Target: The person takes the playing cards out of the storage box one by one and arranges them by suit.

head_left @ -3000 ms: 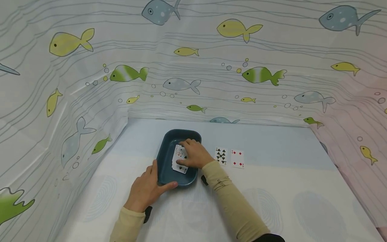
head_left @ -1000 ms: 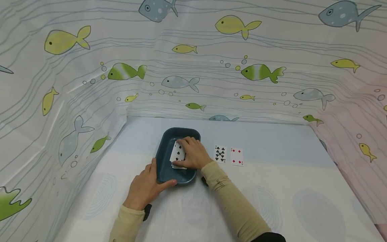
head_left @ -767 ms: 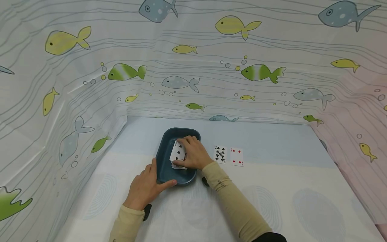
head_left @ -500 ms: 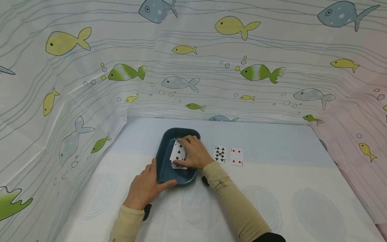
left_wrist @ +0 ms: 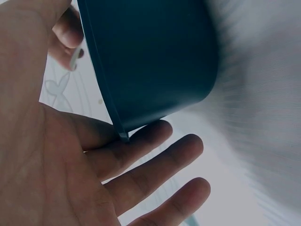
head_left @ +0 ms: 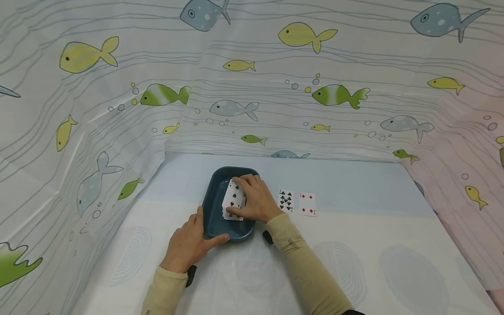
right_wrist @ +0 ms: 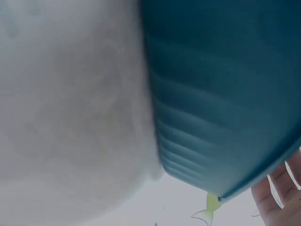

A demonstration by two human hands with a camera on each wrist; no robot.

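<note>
My left hand (head_left: 187, 247) lies along the near-left side of a dark blue tray (head_left: 212, 223), its fingers extended and thumb on the near rim. In the left wrist view those straight fingers (left_wrist: 146, 181) spread beside the tray's wall (left_wrist: 155, 56). Over the tray, my right hand (head_left: 257, 199) pinches a spade playing card (head_left: 234, 196) between thumb and fingertips, its far end tilted up. Several more cards (head_left: 235, 217) lie fanned in a pile under it. The right hand hides their right side. The right wrist view mostly shows the tray's ribbed outer wall (right_wrist: 202, 108).
Right of the tray, a nine of clubs (head_left: 285, 201) and a four of diamonds (head_left: 307, 204) lie face up side by side on the pale tablecloth (head_left: 354, 236). A fish-patterned curtain (head_left: 267, 87) rises behind and on both sides.
Over three seconds, the spade card has come under the right hand above the pile. In the last half second, that hand has lifted its far end slightly. The left hand has stayed at the tray.
</note>
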